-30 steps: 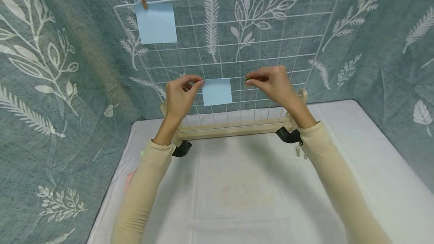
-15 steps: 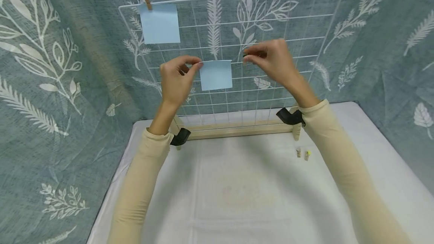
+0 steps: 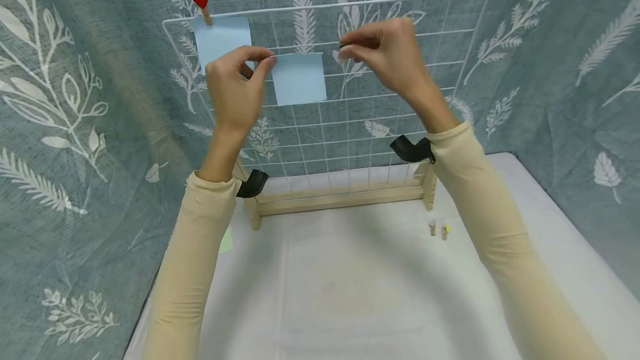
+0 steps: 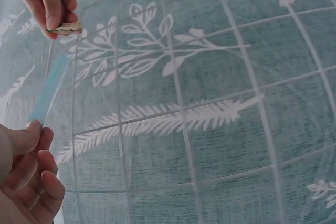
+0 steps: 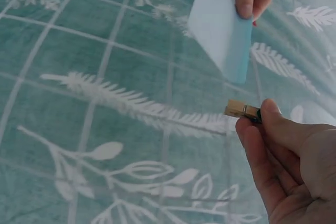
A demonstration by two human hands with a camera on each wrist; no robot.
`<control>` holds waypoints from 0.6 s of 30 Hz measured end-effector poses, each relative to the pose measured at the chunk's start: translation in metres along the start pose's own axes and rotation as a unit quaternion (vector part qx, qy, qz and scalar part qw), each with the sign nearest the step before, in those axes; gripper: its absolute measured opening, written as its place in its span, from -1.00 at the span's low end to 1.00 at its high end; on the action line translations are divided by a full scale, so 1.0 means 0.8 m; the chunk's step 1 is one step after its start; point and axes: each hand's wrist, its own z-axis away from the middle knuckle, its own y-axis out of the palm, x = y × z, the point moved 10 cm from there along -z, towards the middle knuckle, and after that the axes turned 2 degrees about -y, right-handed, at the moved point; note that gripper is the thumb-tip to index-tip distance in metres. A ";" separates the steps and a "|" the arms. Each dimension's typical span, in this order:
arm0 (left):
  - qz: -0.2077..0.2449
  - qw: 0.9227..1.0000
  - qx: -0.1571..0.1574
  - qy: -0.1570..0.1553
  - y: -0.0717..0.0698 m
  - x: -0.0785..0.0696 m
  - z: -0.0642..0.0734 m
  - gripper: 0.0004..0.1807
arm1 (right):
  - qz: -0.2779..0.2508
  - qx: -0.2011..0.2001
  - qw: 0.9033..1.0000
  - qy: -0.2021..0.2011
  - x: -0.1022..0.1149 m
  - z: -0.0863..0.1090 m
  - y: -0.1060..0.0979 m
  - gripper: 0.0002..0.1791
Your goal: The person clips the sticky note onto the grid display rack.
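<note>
My left hand (image 3: pixel 235 90) pinches the upper left corner of a light blue paper sheet (image 3: pixel 300 79), which hangs in front of a white wire grid (image 3: pixel 322 140). In the right wrist view the same blue paper (image 5: pixel 218 30) appears at a slant. Right of the sheet, my right hand (image 3: pixel 392 57) pinches a small wooden clothespin (image 5: pixel 241 110) between thumb and fingers. Its bare wooden end points toward the paper, with a gap between them. A second blue sheet (image 3: pixel 220 38) hangs at the grid's top left under a clothespin with a red heart (image 3: pixel 199 0).
The grid stands in a wooden base (image 3: pixel 345 200) on a white-covered table (image 3: pixel 330 276). Two small clothespins (image 3: pixel 439 230) lie at the right. Green paper (image 3: pixel 226 241) shows beside the left sleeve. A leaf-patterned curtain (image 3: pixel 100 210) surrounds the table.
Both hands have risen along the grid, carrying the blue sheet and the clothespin from its lower part toward the top rail. The view has also shifted slightly.
</note>
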 end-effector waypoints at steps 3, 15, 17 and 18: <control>0.011 1.000 -0.004 -0.015 -0.003 0.002 -0.010 -0.84 | -0.014 -0.009 1.000 -0.003 0.008 -0.013 -0.003 -0.80; 0.015 0.986 -0.014 -0.163 -0.003 0.029 -0.040 -0.84 | -0.013 0.011 1.000 0.013 0.040 -0.083 0.007 -0.75; 0.006 0.983 -0.012 -0.182 -0.001 0.033 -0.041 -0.84 | -0.012 0.026 0.999 0.029 0.041 -0.091 0.013 -0.74; 0.004 0.982 -0.013 -0.186 -0.001 0.034 -0.041 -0.84 | -0.011 0.035 0.999 0.037 0.042 -0.094 0.017 -0.73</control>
